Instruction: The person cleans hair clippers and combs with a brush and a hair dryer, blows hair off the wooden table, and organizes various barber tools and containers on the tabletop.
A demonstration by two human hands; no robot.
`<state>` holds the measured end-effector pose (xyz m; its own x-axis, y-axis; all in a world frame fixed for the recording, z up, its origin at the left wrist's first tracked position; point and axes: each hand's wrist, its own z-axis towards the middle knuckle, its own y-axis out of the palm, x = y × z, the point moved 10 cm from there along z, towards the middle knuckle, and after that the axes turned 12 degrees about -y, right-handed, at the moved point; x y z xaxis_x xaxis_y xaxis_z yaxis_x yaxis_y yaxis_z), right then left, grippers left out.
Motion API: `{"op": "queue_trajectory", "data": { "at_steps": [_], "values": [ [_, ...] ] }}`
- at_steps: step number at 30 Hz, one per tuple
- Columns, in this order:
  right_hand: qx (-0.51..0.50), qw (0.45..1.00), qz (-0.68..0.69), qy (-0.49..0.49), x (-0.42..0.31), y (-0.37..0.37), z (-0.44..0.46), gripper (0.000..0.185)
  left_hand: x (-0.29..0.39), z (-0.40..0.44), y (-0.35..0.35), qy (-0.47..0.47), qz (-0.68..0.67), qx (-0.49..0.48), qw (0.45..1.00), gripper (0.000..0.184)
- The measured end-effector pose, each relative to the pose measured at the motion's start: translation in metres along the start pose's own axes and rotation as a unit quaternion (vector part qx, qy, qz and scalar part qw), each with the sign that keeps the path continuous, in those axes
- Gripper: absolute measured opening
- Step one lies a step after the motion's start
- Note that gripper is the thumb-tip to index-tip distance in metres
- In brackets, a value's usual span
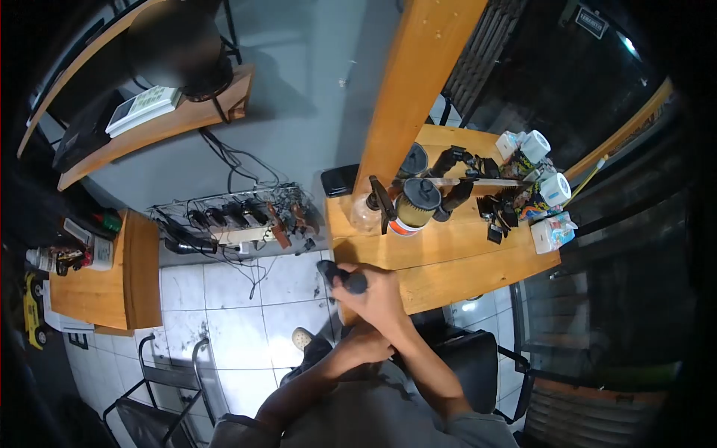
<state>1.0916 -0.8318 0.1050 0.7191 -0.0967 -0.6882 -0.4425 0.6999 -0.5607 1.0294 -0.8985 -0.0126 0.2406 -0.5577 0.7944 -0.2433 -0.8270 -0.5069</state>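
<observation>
My right hand (376,293) is closed round a black tool (328,272) with a rounded end, over the table's left front corner. The tool's exact kind is unclear. Closer to my body, my left hand (364,346) is curled shut beside my right forearm; whatever it grips, if anything, is hidden. Ahead of the hands on the wooden table (441,276) stand a clear spray bottle (364,213) with a dark trigger and a jar (415,205) with a black lid. Black clipper guards (499,213) lie farther right.
Tissue packs (553,232) and a white roll (555,189) stand by the mirror. Corded tools hang on a wall rack (239,216), cords dangling. A black chair (467,362) is at right, a metal-framed chair (168,377) at left, near a wooden cabinet (142,272).
</observation>
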Motion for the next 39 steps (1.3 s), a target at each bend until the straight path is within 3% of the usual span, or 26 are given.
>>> {"op": "queue_trajectory", "data": {
  "at_steps": [2,3,5,6,7,9,11,14,15,18,20,21,23,24,25,26,27,28,29,30,31,32,33,36,38,39],
  "values": [
    [0.051,0.997,-0.035,-0.036,-0.011,-0.024,0.003,0.024,0.005,-0.008,-0.01,0.082,-0.002,0.084,0.993,0.045],
    [0.042,0.994,-0.007,0.097,0.015,-0.034,-0.007,0.031,-0.015,0.006,0.024,0.007,0.027,-0.019,0.999,0.048],
    [0.116,0.981,-0.017,0.156,0.035,-0.079,-0.017,0.036,0.005,-0.005,0.002,-0.05,0.028,-0.043,0.997,0.051],
    [0.116,0.967,-0.079,0.213,0.065,-0.101,-0.034,0.039,0.009,-0.01,0.001,-0.052,0.033,-0.057,0.996,0.053],
    [0.155,0.96,-0.172,0.155,0.061,-0.13,-0.033,0.044,0.008,-0.014,0.002,-0.039,0.024,-0.026,0.999,0.054],
    [0.153,0.911,-0.302,0.236,0.089,-0.171,-0.057,0.048,0.002,-0.023,0.013,-0.023,0.015,-0.037,0.999,0.053],
    [0.114,0.903,-0.342,0.232,0.117,-0.188,-0.081,0.047,-0.003,-0.032,0.014,-0.015,0.019,-0.051,0.998,0.053],
    [0.027,0.925,-0.306,0.225,0.113,-0.156,-0.09,0.04,-0.021,-0.036,0.027,-0.028,0.029,-0.066,0.997,0.056],
    [0.007,0.94,-0.316,0.127,0.087,-0.13,-0.082,0.037,-0.025,-0.04,0.03,-0.044,0.04,-0.077,0.995,0.056],
    [-0.08,0.971,-0.147,0.173,0.047,-0.024,-0.074,0.038,-0.034,-0.047,0.044,-0.064,0.057,-0.115,0.99,0.054],
    [-0.085,0.986,-0.115,0.087,-0.003,0.039,-0.055,0.04,-0.055,-0.045,0.08,-0.05,0.043,-0.144,0.987,0.046],
    [-0.091,0.992,-0.079,0.041,-0.023,0.064,-0.047,0.042,-0.057,-0.047,0.069,-0.031,-0.081,-0.061,0.994,0.042],
    [-0.121,0.987,-0.063,0.079,-0.04,0.085,-0.034,0.044,-0.064,-0.064,0.046,0.072,-0.3,0.095,0.946,0.035],
    [-0.113,0.989,-0.051,0.082,-0.044,0.086,-0.031,0.044,-0.066,-0.064,0.048,0.039,-0.325,0.066,0.943,0.033],
    [-0.058,0.995,-0.047,0.073,-0.041,0.07,-0.029,0.041,-0.053,-0.067,0.036,0.078,-0.221,0.125,0.964,0.033],
    [-0.004,0.997,-0.043,0.063,-0.037,0.045,-0.029,0.038,-0.047,-0.053,0.047,0.046,-0.11,0.066,0.991,0.033],
    [0.011,0.989,-0.017,0.148,-0.022,0.019,-0.033,0.037,-0.037,-0.044,0.053,0.03,0.01,0.005,0.999,0.034],
    [0.002,0.985,-0.021,0.173,-0.005,-0.007,-0.039,0.041,-0.033,-0.048,0.032,0.031,0.007,0.155,0.987,0.037],
    [0.047,0.982,-0.144,0.116,0.023,-0.041,-0.052,0.047,-0.022,-0.049,0.012,-0.01,-0.016,0.137,0.99,0.039],
    [0.107,0.972,-0.066,0.2,0.044,-0.069,-0.063,0.051,-0.013,-0.051,-0.009,-0.051,-0.038,0.118,0.991,0.041],
    [0.1,0.956,-0.206,0.184,0.053,-0.101,-0.069,0.052,-0.009,-0.054,-0.02,-0.008,-0.063,0.185,0.981,0.042],
    [0.124,0.943,-0.168,0.259,0.062,-0.12,-0.076,0.059,-0.006,-0.057,-0.029,0.003,-0.045,0.226,0.973,0.043],
    [0.131,0.924,-0.281,0.226,0.06,-0.137,-0.074,0.047,-0.003,-0.06,-0.039,0.015,-0.027,0.267,0.963,0.045],
    [0.058,0.913,-0.359,0.187,0.135,-0.12,-0.083,0.032,-0.015,-0.057,-0.038,-0.02,0.04,0.286,0.957,0.057],
    [0.031,0.927,-0.357,0.107,0.106,-0.067,-0.054,0.031,-0.024,-0.057,-0.037,-0.064,0.1,0.286,0.951,0.062],
    [-0.022,0.943,-0.299,0.142,0.094,-0.033,-0.041,0.032,-0.03,-0.051,-0.024,-0.067,0.134,0.258,0.954,0.071]
  ]
}}
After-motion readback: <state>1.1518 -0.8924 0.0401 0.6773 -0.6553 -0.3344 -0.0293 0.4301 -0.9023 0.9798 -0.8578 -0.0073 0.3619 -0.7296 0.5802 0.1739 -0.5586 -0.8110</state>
